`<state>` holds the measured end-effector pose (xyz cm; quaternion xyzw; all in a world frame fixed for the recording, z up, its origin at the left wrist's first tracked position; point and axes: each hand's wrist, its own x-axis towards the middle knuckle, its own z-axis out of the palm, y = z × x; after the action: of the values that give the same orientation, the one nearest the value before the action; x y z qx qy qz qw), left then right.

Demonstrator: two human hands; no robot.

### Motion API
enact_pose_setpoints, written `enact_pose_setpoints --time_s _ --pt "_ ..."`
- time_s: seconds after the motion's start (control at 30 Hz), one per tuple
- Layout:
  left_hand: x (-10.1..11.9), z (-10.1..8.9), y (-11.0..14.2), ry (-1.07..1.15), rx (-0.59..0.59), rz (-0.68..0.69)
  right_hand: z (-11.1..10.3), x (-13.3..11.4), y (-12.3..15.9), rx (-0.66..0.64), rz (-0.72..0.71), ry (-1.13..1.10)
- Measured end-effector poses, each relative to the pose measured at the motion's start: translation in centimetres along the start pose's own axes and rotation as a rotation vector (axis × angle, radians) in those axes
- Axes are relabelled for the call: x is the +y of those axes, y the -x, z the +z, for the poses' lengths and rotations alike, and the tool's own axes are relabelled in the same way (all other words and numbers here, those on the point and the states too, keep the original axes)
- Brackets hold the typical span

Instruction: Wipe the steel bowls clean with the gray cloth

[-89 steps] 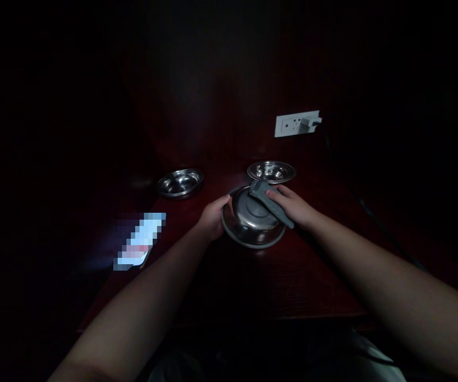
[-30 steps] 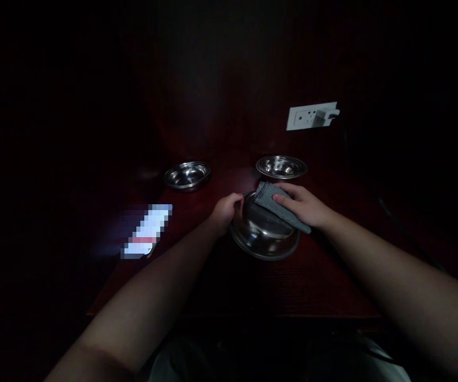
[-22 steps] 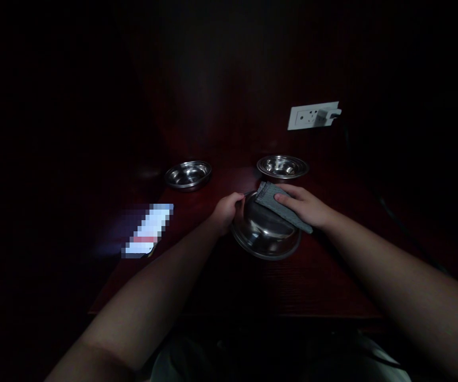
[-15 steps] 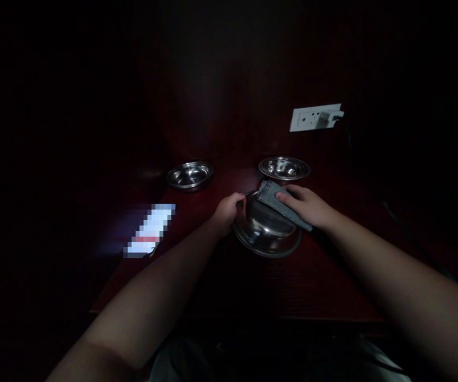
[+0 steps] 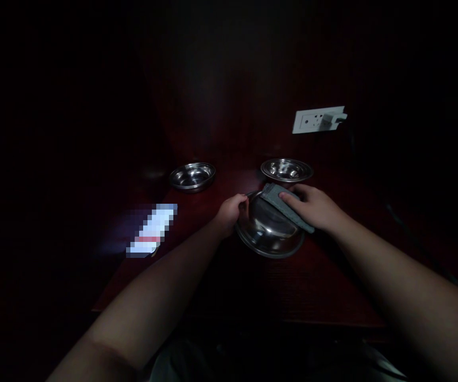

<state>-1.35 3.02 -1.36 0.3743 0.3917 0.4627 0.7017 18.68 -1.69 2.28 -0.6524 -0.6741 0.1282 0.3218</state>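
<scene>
A shiny stainless steel bowl (image 5: 271,228) is held bottom outward above the dark red table. My left hand (image 5: 231,214) grips its left rim, thumb on top and the other fingers mostly hidden behind. In my right hand (image 5: 310,207) is a folded grey-green cloth (image 5: 288,207), pinched under the thumb. The cloth lies against the upper right of the bowl's outer side. Part of the rim is covered by it, and the fingertips of the right hand are out of sight behind the cloth and bowl.
Behind stand a steel bowl (image 5: 192,178) at left and what looks like a stack of steel bowls (image 5: 287,171) at right. A lit, pixelated phone (image 5: 151,233) lies left on the red table (image 5: 292,297). A wall socket (image 5: 318,120) holds a plug; surroundings are dark.
Three seconds ago the bowl's base faced me more directly; it is now tilted more. The cloth stays at its upper right side. The whole view has shifted slightly, moving everything rightward in the picture.
</scene>
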Motion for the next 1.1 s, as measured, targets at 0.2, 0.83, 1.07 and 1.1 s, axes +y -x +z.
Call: enact_pose_setpoints --time_s 0.2,0.83,1.07,1.1 --pt "0.0 0.1 0.2 0.020 0.011 0.029 0.1 0.0 0.1 0.033 -0.086 -0.038" --pt "-0.2 0.1 -0.5 0.135 0.087 0.042 1.0 0.2 0.2 0.106 -0.137 -0.131" --pt "-0.1 -0.1 -0.4 0.173 0.100 0.023 0.8 1.1 0.0 -0.185 -0.267 -0.279" --pt "0.0 -0.1 -0.3 0.177 0.104 0.023 0.7 1.2 0.0 -0.218 -0.293 -0.308"
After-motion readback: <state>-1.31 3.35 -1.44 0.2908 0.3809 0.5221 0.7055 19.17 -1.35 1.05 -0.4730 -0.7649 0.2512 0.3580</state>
